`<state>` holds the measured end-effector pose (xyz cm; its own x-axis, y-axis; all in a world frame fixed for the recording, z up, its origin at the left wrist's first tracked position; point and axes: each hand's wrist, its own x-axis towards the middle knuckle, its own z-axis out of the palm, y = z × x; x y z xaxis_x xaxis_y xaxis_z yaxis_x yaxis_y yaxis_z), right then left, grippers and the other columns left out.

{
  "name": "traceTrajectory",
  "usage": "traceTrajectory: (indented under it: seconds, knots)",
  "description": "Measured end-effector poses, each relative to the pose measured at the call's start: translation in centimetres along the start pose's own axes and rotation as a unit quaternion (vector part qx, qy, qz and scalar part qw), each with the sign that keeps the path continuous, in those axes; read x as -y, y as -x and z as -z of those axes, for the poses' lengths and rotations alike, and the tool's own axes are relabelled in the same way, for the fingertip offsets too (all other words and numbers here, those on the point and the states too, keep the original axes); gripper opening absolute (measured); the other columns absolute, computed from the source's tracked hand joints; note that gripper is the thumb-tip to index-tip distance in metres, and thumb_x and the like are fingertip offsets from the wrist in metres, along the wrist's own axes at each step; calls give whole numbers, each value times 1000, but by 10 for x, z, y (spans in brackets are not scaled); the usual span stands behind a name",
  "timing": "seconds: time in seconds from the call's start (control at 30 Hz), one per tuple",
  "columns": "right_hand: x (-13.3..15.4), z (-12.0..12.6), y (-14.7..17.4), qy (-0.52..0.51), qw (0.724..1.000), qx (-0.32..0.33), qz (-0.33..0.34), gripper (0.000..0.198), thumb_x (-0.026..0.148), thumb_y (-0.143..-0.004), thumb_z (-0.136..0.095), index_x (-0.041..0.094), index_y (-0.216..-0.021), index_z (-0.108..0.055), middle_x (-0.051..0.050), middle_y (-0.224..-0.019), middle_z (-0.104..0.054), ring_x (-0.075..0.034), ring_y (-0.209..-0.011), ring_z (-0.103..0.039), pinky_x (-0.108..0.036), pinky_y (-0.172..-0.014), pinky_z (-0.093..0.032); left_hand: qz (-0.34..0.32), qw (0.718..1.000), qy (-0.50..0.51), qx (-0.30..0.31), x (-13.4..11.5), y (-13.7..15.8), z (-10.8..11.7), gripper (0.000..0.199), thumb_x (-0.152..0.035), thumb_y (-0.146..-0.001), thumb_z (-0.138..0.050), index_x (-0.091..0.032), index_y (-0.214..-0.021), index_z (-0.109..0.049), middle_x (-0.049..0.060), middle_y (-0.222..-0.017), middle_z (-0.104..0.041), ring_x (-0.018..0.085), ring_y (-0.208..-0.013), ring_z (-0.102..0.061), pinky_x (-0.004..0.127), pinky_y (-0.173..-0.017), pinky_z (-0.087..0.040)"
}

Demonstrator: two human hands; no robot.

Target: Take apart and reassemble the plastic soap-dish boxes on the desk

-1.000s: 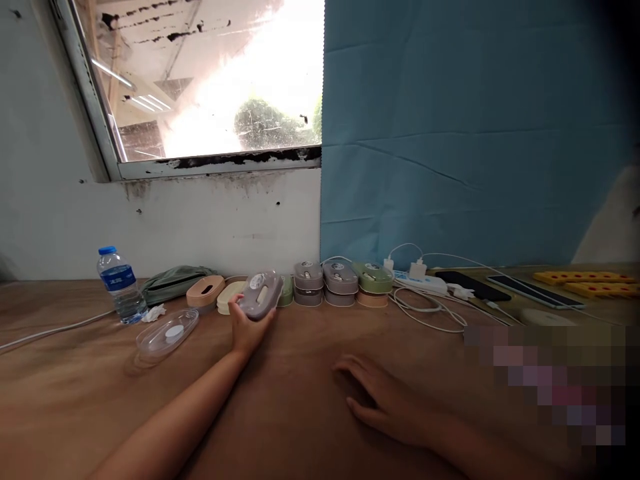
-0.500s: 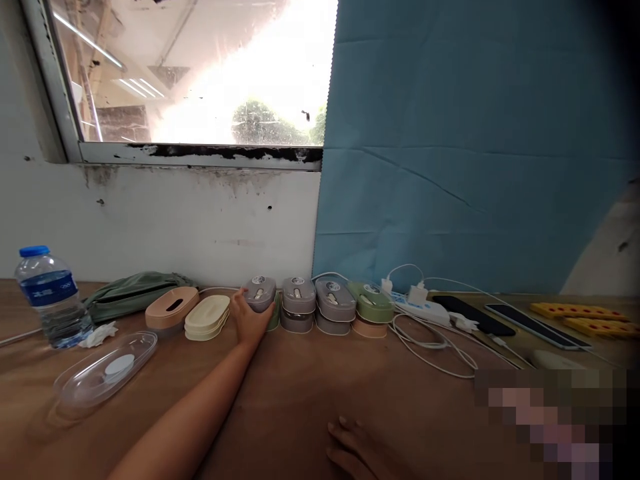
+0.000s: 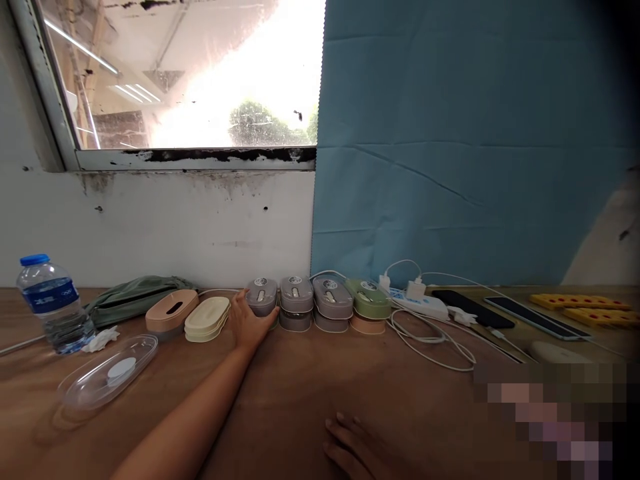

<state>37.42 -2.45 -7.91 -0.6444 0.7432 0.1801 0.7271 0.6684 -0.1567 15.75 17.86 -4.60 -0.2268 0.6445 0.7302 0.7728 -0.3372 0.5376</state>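
Gray container (image 3: 262,301) sits near the back edge of our desk (image 3: 280,400), atop a green container (image 3: 275,323) and just left of three stacks (image 3: 333,300). Our left hand (image 3: 250,328) pinches it between thumb and fingers at opposite sides; our right hand (image 3: 353,448) is toward the near edge, its fingers slightly spread.

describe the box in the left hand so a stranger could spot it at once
Find the window, then look down to the brown table beneath it. Right of the cream stack is a grey box with a round label on top. Unlike the similar grey boxes to its right, it has the left hand gripping it.
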Motion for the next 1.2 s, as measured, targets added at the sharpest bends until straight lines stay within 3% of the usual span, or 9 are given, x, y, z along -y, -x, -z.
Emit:
traceTrajectory:
  seconds: [0.2, 0.43, 0.6, 0.73, 0.87, 0.97, 1.07, 1.2]
  knots:
    - [9, 13, 0, -5, 1000, -30, -4, 39, 29, -86, -45, 29, -125, -42, -3, -130, -45, -25, -118, -41, -33, -97, -40, -9, 1000, 17, 10, 7, -2, 0, 67, -44, -63, -62, -17, -116, -33, 12, -112, -45, 28, -109, -43, 42, -90, -34]
    - [22, 30, -2, -48, 998, 10, -39, 41, 31, -83, -47, 25, -124, -45, -7, -132, -42, -29, -120, -39, -41, -99, -36, -24, 999, 37, 19, 9, 0, 2, 71, -51, -66, -58, -13, -119, -31, 15, -115, -43, 28, -111, -41, 42, -92, -34]
    - [37, 47, -1, -89, 993, 17, -71, 49, 32, -79, -53, 27, -126, -43, -5, -134, -40, -29, -122, -36, -43, -102, -32, -60, 997, -42, -6, 33, -3, 32, 47, -33, -75, -50, -12, -115, -38, 16, -114, -45, 29, -112, -39, 44, -93, -30]
    - [49, 59, -2, -79, 993, 23, -88, 48, 31, -79, -51, 27, -126, -43, -4, -133, -41, -28, -122, -36, -44, -103, -30, -71, 986, -144, 36, 68, -11, 66, 24, -24, -70, -50, -17, -92, -55, 12, -99, -58, 31, -102, -46, 46, -91, -29]
    - [55, 69, -4, -67, 991, 42, -107, 48, 32, -80, -49, 25, -127, -42, -5, -133, -40, -29, -122, -36, -45, -102, -32, -86, 982, -144, 82, 88, -15, 85, 16, -23, -67, -51, -20, -81, -59, 8, -82, -64, 28, -86, -54, 43, -83, -35]
    - [57, 72, -3, -64, 990, 54, -109, 48, 34, -79, -49, 25, -127, -43, -6, -133, -40, -30, -121, -37, -45, -100, -34, -108, 981, -120, 110, 89, -15, 86, 22, -18, -68, -49, -20, -88, -57, 4, -75, -64, 23, -76, -58, 35, -75, -40]
    - [54, 67, 0, -67, 991, 59, -104, 48, 35, -80, -48, 26, -127, -43, -5, -134, -40, -30, -122, -36, -46, -100, -34, -107, 985, -97, 93, 85, -14, 85, 16, -19, -73, -46, -19, -86, -54, 4, -77, -64, 21, -76, -58, 33, -73, -41]
    - [45, 52, 3, -48, 992, -31, -109, 62, 31, -75, -52, 27, -133, -29, -6, -143, -20, -32, -127, -23, -48, -97, -36, -79, 995, -60, 19, 66, 2, 101, 11, -28, -80, -42, -19, -79, -49, 7, -85, -62, 22, -81, -57, 36, -79, -39]
